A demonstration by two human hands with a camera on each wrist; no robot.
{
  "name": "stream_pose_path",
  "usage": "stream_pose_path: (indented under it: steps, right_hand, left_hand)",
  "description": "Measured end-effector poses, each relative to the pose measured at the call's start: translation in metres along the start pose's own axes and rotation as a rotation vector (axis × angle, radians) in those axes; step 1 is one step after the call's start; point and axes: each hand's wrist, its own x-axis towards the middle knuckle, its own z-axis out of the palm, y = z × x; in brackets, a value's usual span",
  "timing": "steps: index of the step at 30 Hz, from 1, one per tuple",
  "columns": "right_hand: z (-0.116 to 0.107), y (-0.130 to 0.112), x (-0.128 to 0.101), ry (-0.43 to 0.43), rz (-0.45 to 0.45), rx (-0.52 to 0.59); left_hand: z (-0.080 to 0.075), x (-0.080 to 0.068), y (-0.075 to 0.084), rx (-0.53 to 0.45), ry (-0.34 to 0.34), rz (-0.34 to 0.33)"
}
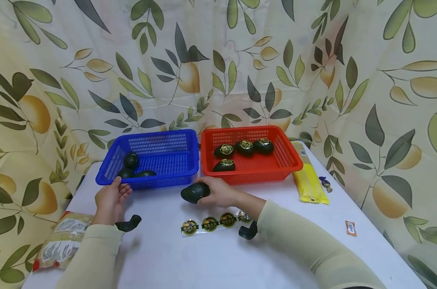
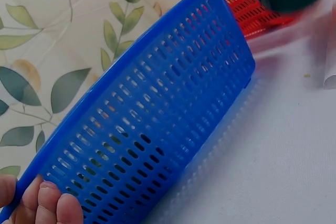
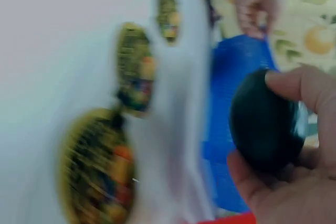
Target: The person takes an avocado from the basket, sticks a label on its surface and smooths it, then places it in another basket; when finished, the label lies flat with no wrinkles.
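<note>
My right hand [image 1: 215, 192] grips a dark green avocado [image 1: 195, 193] above the table, just in front of the two baskets. In the right wrist view the thumb and fingers curl round the avocado [image 3: 265, 121], and no label shows on it. At the near left corner of the blue basket [image 1: 175, 179], my left hand [image 1: 111, 199] pinches the rim; the left wrist view has its thumb inside and its fingers [image 2: 46, 203] outside. Several avocados [image 1: 131, 160] lie in that basket's left end. Below the right hand lies a strip of round black-and-gold stickers [image 1: 210, 224].
The red basket [image 1: 254, 176] holds several avocados with stickers [image 1: 224, 165]. To its right are a yellow packet [image 1: 310, 182], a purple-wrapped candy [image 1: 325, 184] and a small orange-and-white packet [image 1: 350, 228]. A plastic bag [image 1: 64, 241] lies by the left forearm. A patterned curtain stands behind.
</note>
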Motion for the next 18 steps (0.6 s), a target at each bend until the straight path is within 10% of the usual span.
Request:
stream_pose_path:
  steps: [18]
  right_hand:
    - [0.027, 0.0, 0.01, 0.178, 0.109, -0.323]
  left_hand:
    - [0.003, 0.0, -0.003, -0.062, -0.009, -0.004]
